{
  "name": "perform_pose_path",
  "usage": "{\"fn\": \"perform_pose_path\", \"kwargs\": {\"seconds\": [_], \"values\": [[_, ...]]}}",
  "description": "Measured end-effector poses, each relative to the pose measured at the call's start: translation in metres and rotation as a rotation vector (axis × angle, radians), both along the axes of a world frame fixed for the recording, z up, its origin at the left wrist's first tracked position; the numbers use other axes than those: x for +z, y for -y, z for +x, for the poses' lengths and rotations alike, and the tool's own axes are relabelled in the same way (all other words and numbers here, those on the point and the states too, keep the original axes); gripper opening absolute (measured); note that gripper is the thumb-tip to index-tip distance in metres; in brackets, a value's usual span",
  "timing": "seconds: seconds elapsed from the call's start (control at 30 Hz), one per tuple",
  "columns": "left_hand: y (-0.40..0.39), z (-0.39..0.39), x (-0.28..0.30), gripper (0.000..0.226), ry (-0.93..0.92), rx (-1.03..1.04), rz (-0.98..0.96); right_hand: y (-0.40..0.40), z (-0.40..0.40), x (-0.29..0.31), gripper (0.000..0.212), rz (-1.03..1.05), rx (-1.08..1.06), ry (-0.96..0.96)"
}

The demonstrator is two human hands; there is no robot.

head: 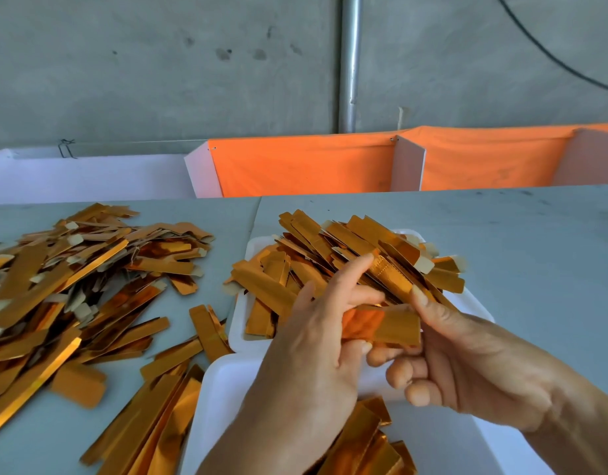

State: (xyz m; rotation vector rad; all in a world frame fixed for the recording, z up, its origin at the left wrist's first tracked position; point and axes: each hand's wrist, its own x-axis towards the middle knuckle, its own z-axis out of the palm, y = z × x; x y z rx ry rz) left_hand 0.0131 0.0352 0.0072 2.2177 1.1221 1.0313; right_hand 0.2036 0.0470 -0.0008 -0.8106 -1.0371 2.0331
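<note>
Gold foil strip (395,325) is just right of centre, over the white tray (237,323) heaped with more at 12 o'clock. My left hand (313,341) curls round its 9 o'clock end and my right hand (467,365) pinches the 3 o'clock end, thumb on top. I judge it light, thin, slick and easily creased, so it is best gripped by the edges near the ends.

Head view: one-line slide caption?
Left hand and right hand hold a gold foil strip over a white tray heaped with strips.
</note>
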Motion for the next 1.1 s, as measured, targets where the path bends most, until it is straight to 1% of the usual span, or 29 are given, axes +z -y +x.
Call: {"fn": "perform_pose_path", "kwargs": {"seconds": [0.1,0.17,0.2,0.27,0.33,0.37,0.4,0.43,0.5,0.57,0.6,0.67,0.73,0.8,0.87,0.9,1.0,1.1], "values": [[0.001,0.002,0.002,0.083,-0.059,0.002,0.019,0.001,0.002,0.000,0.067,-0.001,0.050,-0.017],[0.004,0.005,0.004,0.085,-0.057,-0.002,0.023,0.000,0.000,-0.002,0.074,0.035,0.029,0.038],[0.005,0.007,0.004,0.085,0.002,0.006,0.043,0.000,-0.001,-0.003,0.078,0.066,0.005,0.098],[0.004,0.008,0.002,0.072,0.251,0.084,0.018,-0.001,-0.007,-0.005,0.090,0.128,-0.059,0.245],[0.000,0.009,0.001,0.056,0.513,0.210,-0.133,-0.002,-0.016,-0.007,0.102,0.212,-0.105,0.387],[-0.002,0.010,-0.001,0.052,0.600,0.261,-0.191,-0.002,-0.021,-0.008,0.106,0.258,-0.110,0.443],[-0.006,0.011,-0.004,0.051,0.646,0.304,-0.206,-0.002,-0.027,-0.010,0.106,0.302,-0.105,0.485],[-0.009,0.013,-0.007,0.051,0.659,0.328,-0.202,-0.001,-0.032,-0.012,0.103,0.346,-0.093,0.520],[-0.011,0.013,-0.008,0.051,0.645,0.312,-0.199,0.001,-0.039,-0.016,0.085,0.438,-0.061,0.605],[-0.010,0.011,-0.008,0.046,0.596,0.271,-0.214,0.002,-0.041,-0.018,0.069,0.497,-0.032,0.667],[-0.010,0.010,-0.007,0.043,0.569,0.259,-0.223,0.003,-0.040,-0.017,0.064,0.509,-0.022,0.654],[-0.010,0.006,-0.007,0.038,0.529,0.239,-0.240,0.004,-0.037,-0.013,0.053,0.487,-0.055,0.568],[-0.009,0.005,-0.006,0.036,0.489,0.229,-0.260,0.005,-0.032,-0.009,0.039,0.463,-0.145,0.495],[-0.008,0.006,-0.006,0.037,0.393,0.215,-0.238,0.005,-0.029,-0.007,0.029,0.454,-0.259,0.389],[-0.007,0.008,-0.007,0.039,0.287,0.219,-0.173,0.005,-0.028,-0.007,0.024,0.438,-0.368,0.290],[-0.006,0.009,-0.008,0.040,0.224,0.223,-0.131,0.004,-0.029,-0.007,0.023,0.443,-0.401,0.275],[-0.007,0.016,-0.009,0.046,0.013,0.231,-0.024,0.003,-0.031,-0.010,0.022,0.461,-0.434,0.306],[-0.008,0.018,-0.010,0.050,-0.069,0.299,-0.038,0.001,-0.031,-0.013,0.022,0.435,-0.484,0.311]]}}
